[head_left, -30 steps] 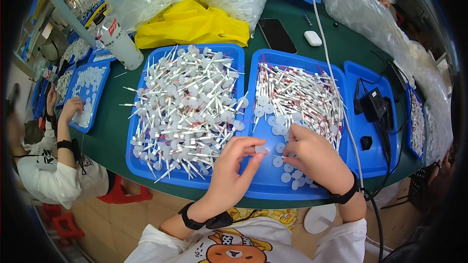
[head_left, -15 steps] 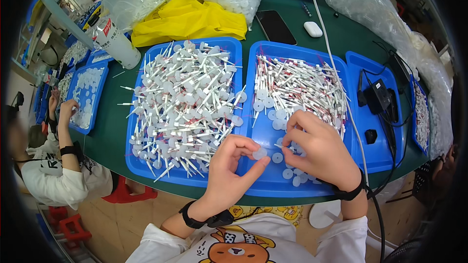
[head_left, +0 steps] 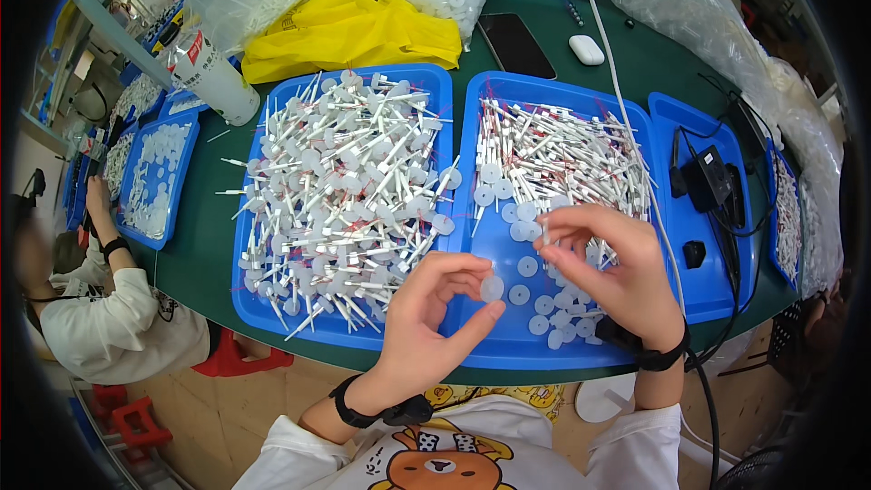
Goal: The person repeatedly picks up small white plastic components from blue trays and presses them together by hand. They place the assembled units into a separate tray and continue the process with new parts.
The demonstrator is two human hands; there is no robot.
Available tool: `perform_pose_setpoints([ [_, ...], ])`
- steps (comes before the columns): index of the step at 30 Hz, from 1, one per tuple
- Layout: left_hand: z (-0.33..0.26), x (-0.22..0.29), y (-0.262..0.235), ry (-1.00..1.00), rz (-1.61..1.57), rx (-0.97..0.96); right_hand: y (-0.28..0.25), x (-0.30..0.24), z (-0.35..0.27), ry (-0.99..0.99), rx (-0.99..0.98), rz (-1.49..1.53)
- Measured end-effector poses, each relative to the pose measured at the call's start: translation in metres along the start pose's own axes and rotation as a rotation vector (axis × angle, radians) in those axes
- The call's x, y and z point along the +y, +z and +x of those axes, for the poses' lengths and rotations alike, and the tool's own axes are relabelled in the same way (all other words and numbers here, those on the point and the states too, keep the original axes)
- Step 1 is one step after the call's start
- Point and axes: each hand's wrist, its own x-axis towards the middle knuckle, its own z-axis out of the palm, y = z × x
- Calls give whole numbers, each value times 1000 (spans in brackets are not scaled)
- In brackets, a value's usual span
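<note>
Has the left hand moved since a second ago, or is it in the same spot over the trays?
Yes. The left hand has drawn back toward the near edge of the right blue tray, and now pinches a small white disc.

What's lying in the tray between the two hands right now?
Head view: two loose white discs on bare blue tray floor lie between the left hand, pinching a disc, and the right hand.

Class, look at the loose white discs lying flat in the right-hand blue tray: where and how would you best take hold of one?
Pinch a white disc by its rim, coming from above: it lies flat on the blue tray, so only its edge offers two opposite sides.
</note>
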Motion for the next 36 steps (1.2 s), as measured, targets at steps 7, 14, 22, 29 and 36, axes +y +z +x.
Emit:
perform_pose_setpoints([
  [7,5,-2,9,-243,-356,-62,-12,9,0,-111,130,282],
  [14,8,0,10,-352,-544,-83,-14,7,-1,-290,120,422],
  [22,7,-1,12,-284,-556,-108,-12,0,-6,-259,39,318],
  [29,6,-1,12,-260,-579,-91,-12,1,-5,-281,32,275],
  [36,6,-5,9,-247,-640,-100,-12,1,-6,-245,57,262],
])
